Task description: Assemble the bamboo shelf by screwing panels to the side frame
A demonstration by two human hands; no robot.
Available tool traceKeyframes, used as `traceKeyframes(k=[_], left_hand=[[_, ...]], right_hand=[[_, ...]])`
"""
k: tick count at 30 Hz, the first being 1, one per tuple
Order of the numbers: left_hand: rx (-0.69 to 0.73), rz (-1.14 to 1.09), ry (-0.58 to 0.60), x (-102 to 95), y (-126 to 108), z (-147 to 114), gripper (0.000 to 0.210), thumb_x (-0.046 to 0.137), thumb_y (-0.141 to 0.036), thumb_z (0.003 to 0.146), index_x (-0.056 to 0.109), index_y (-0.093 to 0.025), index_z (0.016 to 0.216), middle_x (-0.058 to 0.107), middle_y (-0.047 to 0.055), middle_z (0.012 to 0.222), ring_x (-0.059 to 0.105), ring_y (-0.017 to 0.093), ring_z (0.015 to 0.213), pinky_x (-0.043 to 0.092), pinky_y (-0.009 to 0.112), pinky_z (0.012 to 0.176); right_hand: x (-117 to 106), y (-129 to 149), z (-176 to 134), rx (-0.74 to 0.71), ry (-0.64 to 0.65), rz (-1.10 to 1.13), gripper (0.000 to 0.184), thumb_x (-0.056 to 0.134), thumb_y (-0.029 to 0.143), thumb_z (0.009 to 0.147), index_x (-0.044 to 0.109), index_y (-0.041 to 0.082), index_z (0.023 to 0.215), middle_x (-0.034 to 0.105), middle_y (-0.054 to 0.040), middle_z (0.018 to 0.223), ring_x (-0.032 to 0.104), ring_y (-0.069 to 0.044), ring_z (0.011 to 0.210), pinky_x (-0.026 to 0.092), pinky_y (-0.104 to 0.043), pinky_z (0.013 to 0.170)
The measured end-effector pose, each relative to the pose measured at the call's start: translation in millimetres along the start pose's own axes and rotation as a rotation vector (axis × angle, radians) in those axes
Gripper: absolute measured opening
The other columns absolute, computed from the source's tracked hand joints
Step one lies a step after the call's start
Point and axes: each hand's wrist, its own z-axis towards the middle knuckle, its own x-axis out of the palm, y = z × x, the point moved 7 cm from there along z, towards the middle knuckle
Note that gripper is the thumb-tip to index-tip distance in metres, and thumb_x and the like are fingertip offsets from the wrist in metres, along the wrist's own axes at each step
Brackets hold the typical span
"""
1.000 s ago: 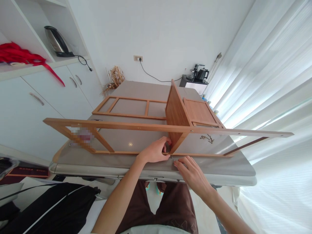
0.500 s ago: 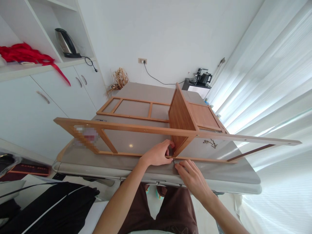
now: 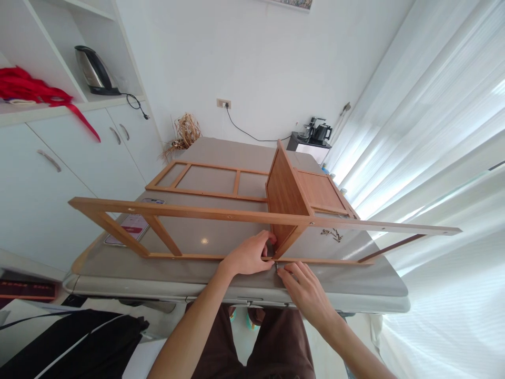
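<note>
A wooden side frame [image 3: 189,210] stands on its long edge along the front of the table, joined to an upright wooden panel [image 3: 287,197] that runs toward the back. My left hand [image 3: 246,255] is closed around the frame's lower rail, right beside the panel's near bottom corner. Just right of it, my right hand [image 3: 307,289] pinches a small metal screw [image 3: 276,266] at the outer face of that rail, in line with the panel. The screw's tip is too small to make out. Several loose screws [image 3: 332,234] lie on the table behind the frame.
A second wooden frame [image 3: 203,195] lies flat behind, and another wooden panel [image 3: 321,189] is at the right. Under the standing frame's left end is a printed sheet or screen [image 3: 134,226]. The grey table [image 3: 165,273] has a rounded front edge close to my legs.
The view has tilted up and turned slightly right, so everything sits further left in it. Both hands stay at the same joint, the screw still between my right fingers.
</note>
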Motion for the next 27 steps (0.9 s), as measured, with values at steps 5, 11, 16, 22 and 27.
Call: traceKeyframes(k=[5,11,16,22,27], left_hand=[[-0.002,0.006,0.006,-0.3,0.5,-0.3,0.043,0.069,-0.022,0.074,0.050,-0.023,0.112,0.061,0.000,0.099,0.059,0.015,0.075,0.047,0.029,0.074],[0.015,0.002,0.004,0.3,1.5,-0.2,0.041,0.069,-0.023,0.074,0.050,-0.023,0.111,0.060,0.000,0.100,0.059,0.014,0.075,0.047,0.028,0.072],[-0.005,-0.015,0.006,1.2,2.5,0.4,0.041,0.070,-0.023,0.074,0.050,-0.023,0.111,0.060,0.000,0.098,0.059,0.014,0.074,0.047,0.029,0.072],[-0.012,-0.023,0.019,0.7,1.9,0.3,0.042,0.070,-0.024,0.075,0.050,-0.023,0.111,0.060,0.000,0.096,0.059,0.014,0.075,0.047,0.029,0.072],[-0.017,-0.030,0.016,0.7,2.6,0.2,0.042,0.070,-0.025,0.075,0.050,-0.022,0.112,0.060,-0.001,0.094,0.060,0.015,0.075,0.047,0.029,0.072]], right_hand=[[1.6,-1.1,-2.0,-0.004,-0.013,-0.036,0.019,0.045,0.015,0.099,0.062,0.019,0.105,0.062,-0.0073,0.090,0.054,-0.020,0.084,0.042,-0.035,0.075],[-3.2,-6.6,-2.5,0.056,-0.065,0.007,0.015,0.051,0.016,0.097,0.064,0.020,0.102,0.064,-0.0063,0.091,0.056,-0.019,0.086,0.043,-0.034,0.077],[-4.0,-14.2,-5.5,0.167,-0.109,0.110,0.018,0.050,0.019,0.098,0.068,0.022,0.100,0.061,-0.0063,0.091,0.058,-0.018,0.085,0.049,-0.032,0.076],[1.4,-19.4,-7.5,0.172,-0.112,0.228,0.021,0.049,0.020,0.098,0.070,0.023,0.102,0.062,-0.0057,0.088,0.058,-0.019,0.083,0.051,-0.034,0.074],[1.2,-21.9,-8.1,0.161,-0.086,0.309,0.019,0.051,0.020,0.098,0.069,0.023,0.102,0.062,-0.0060,0.091,0.057,-0.019,0.088,0.050,-0.035,0.079]])
